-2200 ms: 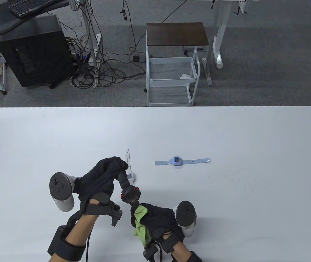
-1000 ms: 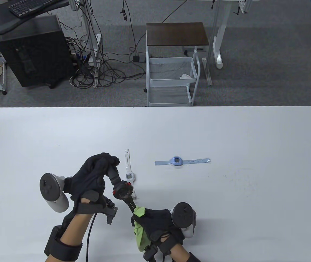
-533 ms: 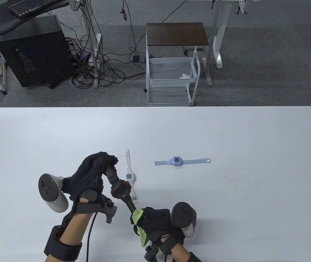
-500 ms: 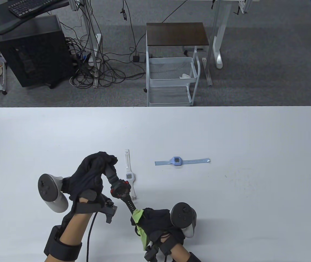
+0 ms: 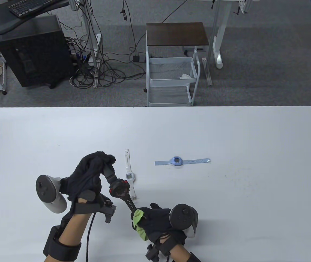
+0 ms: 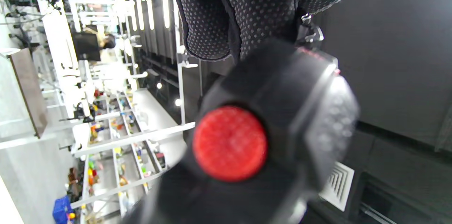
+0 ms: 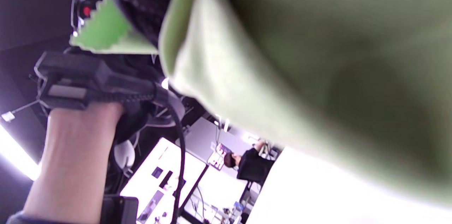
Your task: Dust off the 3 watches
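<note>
Black watch (image 5: 120, 188) held above the tabletop (image 5: 226, 131), long axis slanting from the left hand (image 5: 90, 177), fingers clenched on the far strap end, down to the right hand (image 5: 158, 221). Right fingers pinch a green cloth (image 5: 138, 221) round the near strap. White watch (image 5: 129, 174) just beyond, blue watch (image 5: 177, 161) farther right.

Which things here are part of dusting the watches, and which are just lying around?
Part of the job:
- black watch, held up by the left hand
- green cloth, pinched on its strap by the right hand
- white watch, on the table
- blue watch, on the table

Just lying about:
- wire cart
- keyboard
- floor cables
</note>
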The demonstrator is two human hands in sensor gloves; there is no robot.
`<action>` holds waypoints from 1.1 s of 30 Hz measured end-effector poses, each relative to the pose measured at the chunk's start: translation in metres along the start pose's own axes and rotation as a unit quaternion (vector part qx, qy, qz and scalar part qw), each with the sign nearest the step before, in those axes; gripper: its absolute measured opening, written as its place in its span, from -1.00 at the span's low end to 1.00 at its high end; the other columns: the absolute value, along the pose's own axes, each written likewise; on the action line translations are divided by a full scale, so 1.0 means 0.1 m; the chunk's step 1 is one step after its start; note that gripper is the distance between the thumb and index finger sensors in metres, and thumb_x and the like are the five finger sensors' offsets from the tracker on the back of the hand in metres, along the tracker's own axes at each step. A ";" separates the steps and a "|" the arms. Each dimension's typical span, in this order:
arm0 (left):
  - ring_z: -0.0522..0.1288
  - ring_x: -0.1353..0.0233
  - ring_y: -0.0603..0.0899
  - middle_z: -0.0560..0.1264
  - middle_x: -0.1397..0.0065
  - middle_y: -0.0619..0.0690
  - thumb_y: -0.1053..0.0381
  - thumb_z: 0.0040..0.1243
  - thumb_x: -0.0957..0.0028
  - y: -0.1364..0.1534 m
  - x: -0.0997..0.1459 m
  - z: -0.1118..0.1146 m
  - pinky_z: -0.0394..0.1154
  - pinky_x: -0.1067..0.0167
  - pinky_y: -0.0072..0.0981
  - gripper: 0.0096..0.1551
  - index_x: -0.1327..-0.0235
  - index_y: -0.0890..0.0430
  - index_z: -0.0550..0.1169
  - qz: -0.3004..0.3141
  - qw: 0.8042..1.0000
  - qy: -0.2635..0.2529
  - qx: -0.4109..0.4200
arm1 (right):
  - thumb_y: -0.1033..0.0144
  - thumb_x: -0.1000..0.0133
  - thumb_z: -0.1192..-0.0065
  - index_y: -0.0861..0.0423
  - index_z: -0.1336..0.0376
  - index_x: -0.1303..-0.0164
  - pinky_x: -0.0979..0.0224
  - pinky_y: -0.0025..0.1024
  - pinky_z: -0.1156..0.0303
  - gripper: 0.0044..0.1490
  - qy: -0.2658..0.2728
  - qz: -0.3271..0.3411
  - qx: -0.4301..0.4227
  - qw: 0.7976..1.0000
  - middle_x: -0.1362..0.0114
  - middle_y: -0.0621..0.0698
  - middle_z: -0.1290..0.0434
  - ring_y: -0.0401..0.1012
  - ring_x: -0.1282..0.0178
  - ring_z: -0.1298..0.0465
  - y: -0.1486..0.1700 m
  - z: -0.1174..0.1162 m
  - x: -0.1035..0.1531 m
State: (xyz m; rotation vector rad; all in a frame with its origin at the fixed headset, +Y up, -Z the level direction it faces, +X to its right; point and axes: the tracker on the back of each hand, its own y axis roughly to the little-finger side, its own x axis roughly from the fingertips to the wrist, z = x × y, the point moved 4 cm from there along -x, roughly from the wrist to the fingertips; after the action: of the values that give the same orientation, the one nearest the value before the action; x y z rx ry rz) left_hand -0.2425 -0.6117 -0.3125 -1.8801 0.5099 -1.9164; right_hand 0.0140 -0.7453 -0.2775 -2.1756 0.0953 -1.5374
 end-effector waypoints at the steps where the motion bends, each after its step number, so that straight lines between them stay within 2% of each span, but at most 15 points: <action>1: 0.62 -0.34 -0.05 0.67 0.04 -0.31 -0.25 0.06 -0.28 0.00 0.00 0.00 0.29 -0.50 0.17 -0.53 -0.22 0.03 0.51 0.001 1.000 -0.002 -0.001 | 0.09 0.11 -0.43 0.24 -0.57 0.17 -0.20 0.43 -0.15 -0.46 0.003 0.003 0.005 1.000 0.37 0.07 -0.78 -0.04 0.38 -0.73 -0.01 0.01 0.00; 4: 0.62 -0.34 -0.06 0.66 0.04 -0.32 -0.25 0.04 -0.28 -0.01 0.00 -0.02 0.29 -0.50 0.17 -0.53 -0.22 0.03 0.50 0.003 1.000 -0.009 0.014 | -0.03 0.07 -0.39 0.24 -0.61 0.33 -0.18 0.39 -0.22 -0.44 0.011 0.002 0.016 1.000 0.52 0.00 -0.78 -0.11 0.51 -0.74 0.00 0.03 0.02; 6: 0.62 -0.34 -0.05 0.66 0.04 -0.31 -0.25 0.05 -0.28 -0.03 0.00 -0.03 0.29 -0.50 0.17 -0.53 -0.22 0.03 0.51 0.001 1.000 -0.003 0.007 | -0.02 0.06 -0.39 0.25 -0.61 0.34 -0.17 0.40 -0.22 -0.44 0.014 0.003 0.007 1.000 0.53 0.00 -0.78 -0.11 0.52 -0.73 0.01 0.04 0.01; 8: 0.62 -0.34 -0.05 0.66 0.04 -0.31 -0.25 0.05 -0.28 -0.05 0.00 -0.04 0.29 -0.50 0.17 -0.53 -0.22 0.03 0.51 0.010 1.000 -0.005 -0.012 | 0.05 0.08 -0.41 0.27 -0.60 0.28 -0.20 0.42 -0.18 -0.46 0.009 0.004 0.021 1.000 0.45 0.06 -0.78 -0.05 0.44 -0.73 -0.01 0.06 0.00; 11: 0.62 -0.34 -0.05 0.67 0.04 -0.31 -0.25 0.05 -0.28 -0.05 0.00 -0.02 0.29 -0.50 0.17 -0.53 -0.22 0.03 0.51 0.013 1.000 0.001 -0.012 | 0.14 0.12 -0.44 0.21 -0.55 0.10 -0.22 0.45 -0.13 -0.48 -0.001 0.023 0.102 0.994 0.25 0.10 -0.78 0.01 0.26 -0.72 -0.06 0.09 -0.02; 16: 0.62 -0.34 -0.05 0.66 0.03 -0.32 -0.25 0.04 -0.28 -0.01 0.00 -0.04 0.29 -0.50 0.17 -0.53 -0.23 0.03 0.50 0.005 1.000 -0.001 0.003 | 0.16 0.13 -0.46 0.21 -0.56 0.11 -0.23 0.47 -0.10 -0.49 -0.009 0.015 0.169 0.986 0.23 0.13 -0.78 0.06 0.23 -0.72 0.02 0.17 -0.03; 19: 0.62 -0.34 -0.05 0.66 0.03 -0.32 -0.25 0.04 -0.28 0.02 0.00 -0.04 0.29 -0.50 0.17 -0.53 -0.23 0.03 0.50 0.005 1.000 0.001 -0.015 | 0.11 0.10 -0.44 0.19 -0.56 0.08 -0.23 0.49 -0.07 -0.47 -0.022 0.002 0.207 0.978 0.17 0.15 -0.78 0.11 0.17 -0.70 0.05 0.22 -0.05; 24: 0.62 -0.35 -0.04 0.66 0.02 -0.32 -0.26 0.03 -0.29 0.14 0.00 0.05 0.28 -0.50 0.18 -0.53 -0.24 0.02 0.50 -0.002 1.000 0.025 -0.018 | 0.04 0.06 -0.40 0.19 -0.55 0.03 -0.23 0.54 0.02 -0.42 -0.022 0.002 0.219 0.976 0.04 0.25 -0.73 0.21 0.05 -0.63 0.06 0.31 -0.06; 33: 0.62 -0.34 -0.04 0.66 0.02 -0.32 -0.26 0.03 -0.29 0.36 0.04 0.21 0.28 -0.50 0.18 -0.53 -0.24 0.02 0.50 -0.026 0.998 0.050 -0.038 | 0.00 0.02 -0.33 0.20 -0.51 -0.10 -0.21 0.63 0.25 -0.34 -0.072 -0.076 0.262 0.959 -0.29 0.43 -0.50 0.39 -0.25 -0.36 0.28 0.45 -0.05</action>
State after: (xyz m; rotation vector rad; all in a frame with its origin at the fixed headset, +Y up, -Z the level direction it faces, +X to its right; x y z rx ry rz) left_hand -0.2205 -0.6440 -0.3270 -1.8676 0.5770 -2.0613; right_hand 0.0591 -0.7535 -0.3050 -1.8830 -0.4848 -1.2873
